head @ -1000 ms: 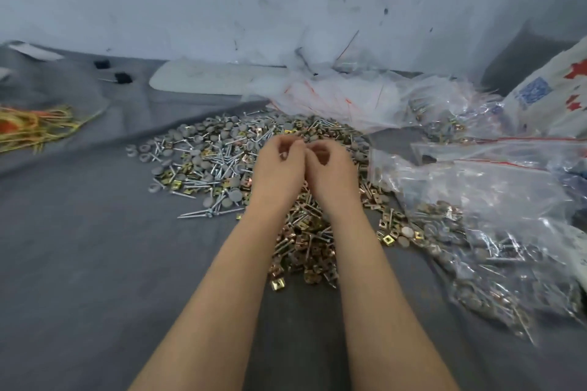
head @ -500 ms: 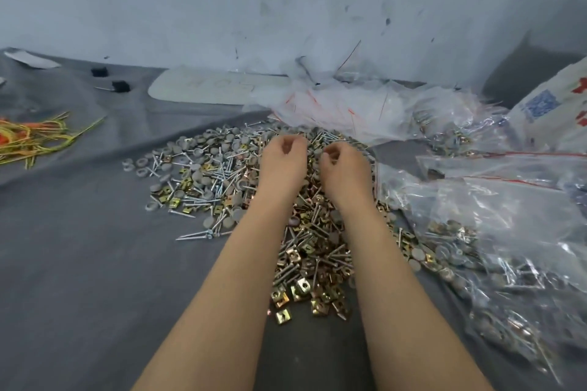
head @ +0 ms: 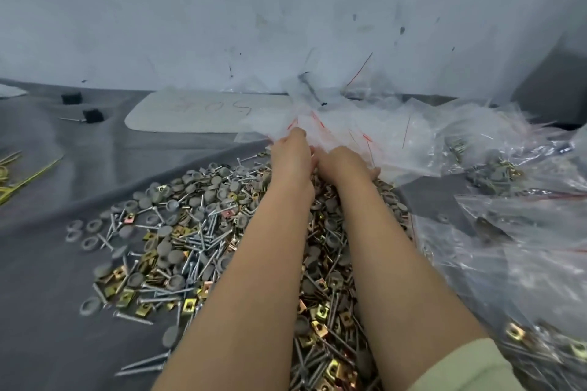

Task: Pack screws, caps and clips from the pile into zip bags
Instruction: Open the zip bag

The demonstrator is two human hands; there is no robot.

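A wide pile (head: 178, 247) of silver screws, grey round caps and brass-coloured clips lies on the grey cloth (head: 47, 311) under my forearms. Both arms reach over it to its far edge. My left hand (head: 290, 157) touches the near edge of a heap of empty clear zip bags (head: 365, 127) with red seal lines. My right hand (head: 344, 165) is close beside it, back up and thumb spread to the right, at the same heap. The fingertips of both hands are hidden, so no grip shows.
Filled and part-filled clear bags (head: 508, 247) crowd the right side. A white board (head: 197, 114) lies flat by the wall. Two small black blocks (head: 92, 115) sit far left, and yellow-green ties (head: 19, 181) at the left edge.
Both hands moved forward from the middle of the pile to the heap of empty bags. The view came closer and lower over the pile.
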